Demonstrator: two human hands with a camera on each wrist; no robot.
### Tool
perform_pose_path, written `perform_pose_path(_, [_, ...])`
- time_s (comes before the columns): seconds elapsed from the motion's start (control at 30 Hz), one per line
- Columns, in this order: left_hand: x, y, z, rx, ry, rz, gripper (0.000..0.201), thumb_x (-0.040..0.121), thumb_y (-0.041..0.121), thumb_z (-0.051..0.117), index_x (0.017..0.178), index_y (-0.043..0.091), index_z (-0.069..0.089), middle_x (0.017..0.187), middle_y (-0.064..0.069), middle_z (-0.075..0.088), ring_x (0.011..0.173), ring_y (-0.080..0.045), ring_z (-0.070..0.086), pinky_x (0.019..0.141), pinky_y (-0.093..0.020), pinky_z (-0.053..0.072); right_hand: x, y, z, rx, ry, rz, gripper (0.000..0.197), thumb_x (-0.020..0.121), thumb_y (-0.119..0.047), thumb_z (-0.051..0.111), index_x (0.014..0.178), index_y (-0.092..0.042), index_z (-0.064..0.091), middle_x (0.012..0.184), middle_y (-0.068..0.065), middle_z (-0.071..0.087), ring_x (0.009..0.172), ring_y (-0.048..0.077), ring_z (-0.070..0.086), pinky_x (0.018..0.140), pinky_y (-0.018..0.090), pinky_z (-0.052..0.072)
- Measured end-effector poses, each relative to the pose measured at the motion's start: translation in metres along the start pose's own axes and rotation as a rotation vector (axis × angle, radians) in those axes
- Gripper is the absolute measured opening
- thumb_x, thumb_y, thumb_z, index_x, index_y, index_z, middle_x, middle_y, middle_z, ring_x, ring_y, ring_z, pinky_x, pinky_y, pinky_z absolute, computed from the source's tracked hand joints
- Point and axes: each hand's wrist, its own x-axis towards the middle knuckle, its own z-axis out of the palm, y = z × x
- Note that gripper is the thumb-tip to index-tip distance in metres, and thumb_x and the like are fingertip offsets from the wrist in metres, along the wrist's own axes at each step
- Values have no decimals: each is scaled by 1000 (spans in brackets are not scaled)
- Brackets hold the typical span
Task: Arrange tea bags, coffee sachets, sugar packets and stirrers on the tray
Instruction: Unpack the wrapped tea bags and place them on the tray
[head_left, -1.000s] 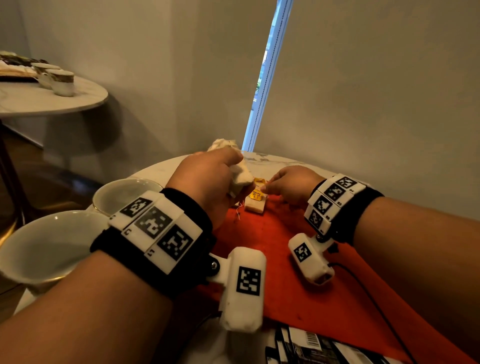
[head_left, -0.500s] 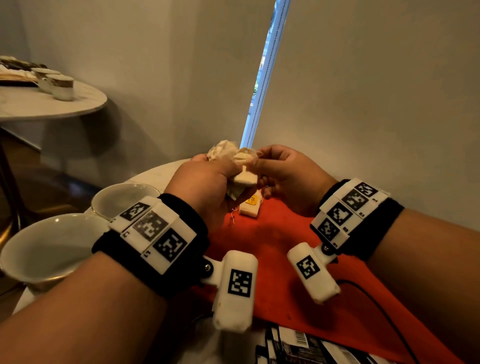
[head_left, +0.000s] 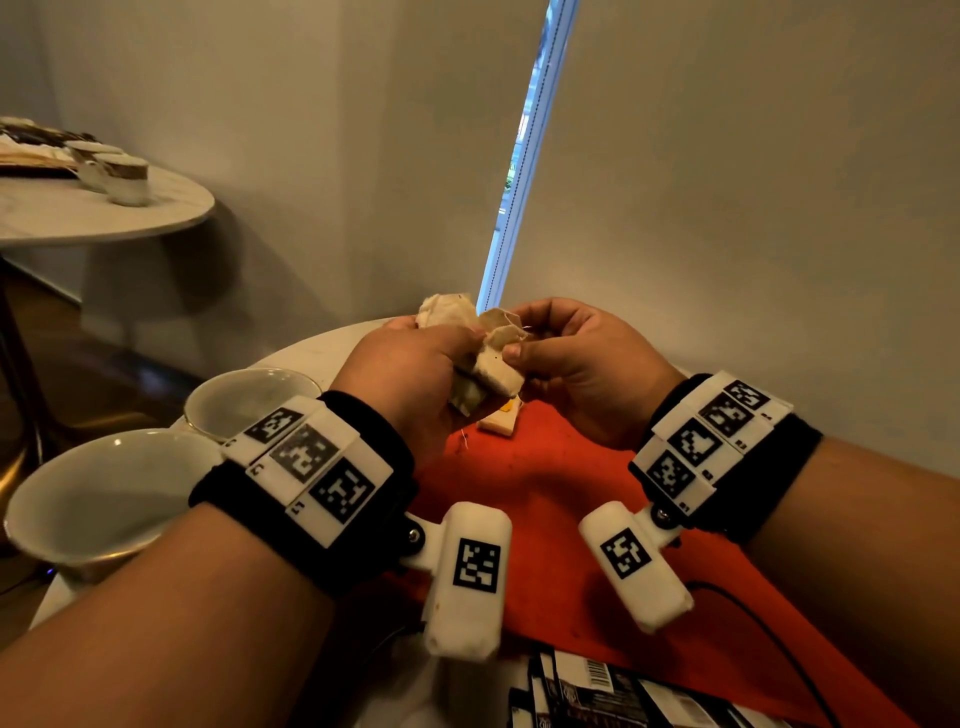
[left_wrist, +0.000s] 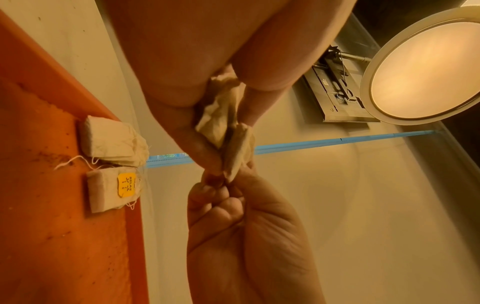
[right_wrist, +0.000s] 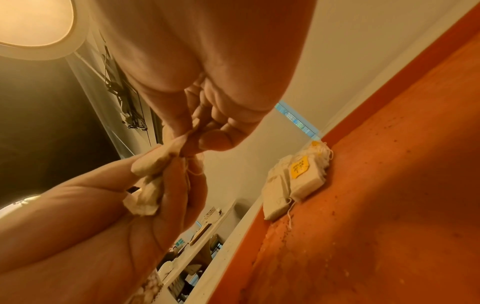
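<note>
While the left hand (head_left: 410, 374) clutches a bunch of tea bags (head_left: 467, 338) at frame centre, the right hand (head_left: 576, 364) pinches one bag's corner. They look light, soft and easily torn; better hold the paper edge, above the red tray (head_left: 545, 483).

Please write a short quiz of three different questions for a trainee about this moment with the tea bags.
1. True or false: the left hand holds a bunch of tea bags.
2. Where do the set-down tea bags lie? A) in a cup B) on the orange tray C) on the floor
3. Fill in: the right hand ____ one bag of the bunch.

Key: 1 true; 2 B; 3 pinches.
</note>
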Motion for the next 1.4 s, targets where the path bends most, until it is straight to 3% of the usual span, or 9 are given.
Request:
perform_pose_path(0.1, [-1, 0, 2, -14, 5, 21, 30, 93, -7, 54, 121, 3, 54, 111, -28, 65, 81, -34, 69, 70, -53, 62, -2, 1, -2, 36, -3, 7, 31, 84, 19, 57, 105, -3, 62, 89, 13, 68, 76, 24, 69, 65, 35, 57])
perform_pose_path(0.23, [0, -1, 1, 18, 64, 72, 31, 89, -10, 55, 118, 1, 55, 99, -27, 64, 69, -33, 68, 68, -46, 59, -4, 4, -5, 70, 27, 31, 31, 83, 20, 58, 107, 0, 60, 89, 15, 69, 75, 23, 72, 61, 30, 58])
perform_pose_path(0.4, [1, -1, 1, 123, 153, 150, 28, 70, 2, 71, 95, 12, 63, 95, -21, 71, 92, -42, 72, 87, -65, 54, -5, 9, -11, 32, 84, 61, 28, 83, 19, 60, 99, -4, 61, 81, 11, 67, 68, 20, 70, 57, 30, 57])
perform_pose_path(0.57, [2, 2, -3, 213, 222, 208, 16, 87, 7, 68, 97, 16, 60, 90, -13, 69, 85, -33, 72, 83, -56, 59, -6, 12, -22, -231, 138, 115, 23, 83, 7, 69, 90, -14, 67, 80, 2, 71, 71, 18, 64, 51, 28, 42])
perform_pose_path(0.67, [5, 6, -8, 265, 254, 286, 21, 92, 13, 66, 112, 14, 59, 88, -4, 67, 58, -5, 67, 55, -22, 58, -4, 15, -26, -301, 185, 166, 21, 81, 4, 72, 90, -15, 69, 82, 5, 73, 75, 21, 64, 51, 29, 38])
perform_pose_path(0.73, [4, 8, -8, 220, 247, 278, 25, 94, 13, 64, 119, 13, 57, 83, 1, 64, 46, 1, 61, 50, -19, 55, -4, 17, -27, -341, 203, 197, 20, 80, 1, 74, 91, -16, 71, 83, 6, 74, 77, 22, 64, 52, 29, 39])
perform_pose_path(0.97, [-1, 19, -4, 97, 318, 300, 18, 90, 12, 66, 91, 28, 57, 93, -5, 68, 83, -24, 73, 78, -51, 61, 2, 12, -33, -390, 349, 189, 14, 86, 2, 68, 85, -11, 69, 69, 5, 70, 57, 17, 55, 48, 27, 38])
perform_pose_path(1.2, [-2, 26, -7, 81, 359, 382, 19, 87, 16, 67, 90, 32, 57, 98, 1, 69, 91, -23, 71, 82, -46, 60, 12, -1, -47, -377, 543, 126, 9, 91, 1, 62, 93, -4, 68, 83, 15, 73, 66, 20, 64, 58, 33, 50])
perform_pose_path(1.4, [-4, 24, -5, 91, 333, 397, 20, 93, 15, 65, 91, 31, 55, 90, 6, 66, 82, -12, 68, 82, -43, 61, 14, 6, -11, -297, 330, 159, 10, 92, 6, 58, 92, -3, 62, 77, 15, 65, 61, 23, 60, 54, 31, 51])
